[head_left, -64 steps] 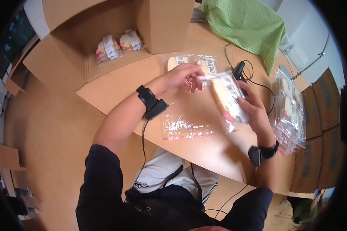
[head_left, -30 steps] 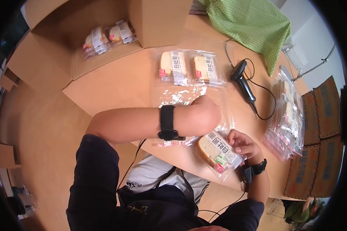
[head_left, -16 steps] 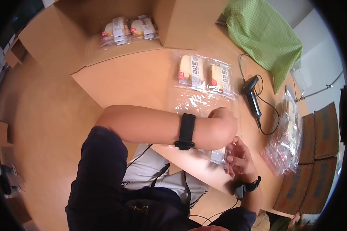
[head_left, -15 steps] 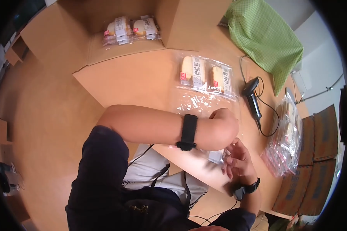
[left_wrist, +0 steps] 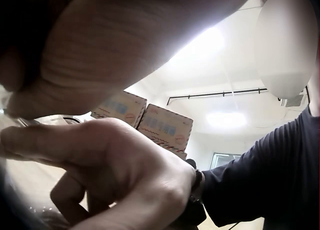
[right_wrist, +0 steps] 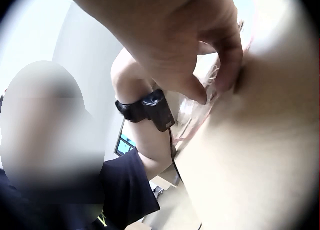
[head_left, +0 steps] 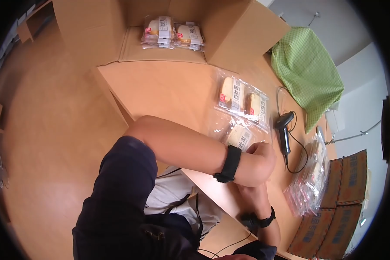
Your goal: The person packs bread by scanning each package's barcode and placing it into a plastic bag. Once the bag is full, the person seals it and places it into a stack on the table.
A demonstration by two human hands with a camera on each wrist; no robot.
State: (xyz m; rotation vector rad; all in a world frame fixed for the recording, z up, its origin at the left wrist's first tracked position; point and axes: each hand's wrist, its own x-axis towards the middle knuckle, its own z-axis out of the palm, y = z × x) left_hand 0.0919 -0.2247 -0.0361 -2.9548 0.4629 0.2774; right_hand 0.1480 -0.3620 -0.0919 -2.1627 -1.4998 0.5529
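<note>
Head view: above left hand (head_left: 261,164), angled down, farthest. Left wrist: close, tilted up past right hand (left_wrist: 125,170). Right wrist: close, facing left arm (right_wrist: 154,146). Head/left wrist share cartons (head_left: 352,175) beyond right hand.

Two hands (head_left: 261,167), one scanner (head_left: 284,134), one cloth (head_left: 307,73), three bread packs (head_left: 232,93) mid-table.

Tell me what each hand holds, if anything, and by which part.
The right hand appears to pinch the clear plastic bag by its pink edge, between thumb and finger. Whether the left hand holds anything cannot be told; its grip is hidden.
</note>
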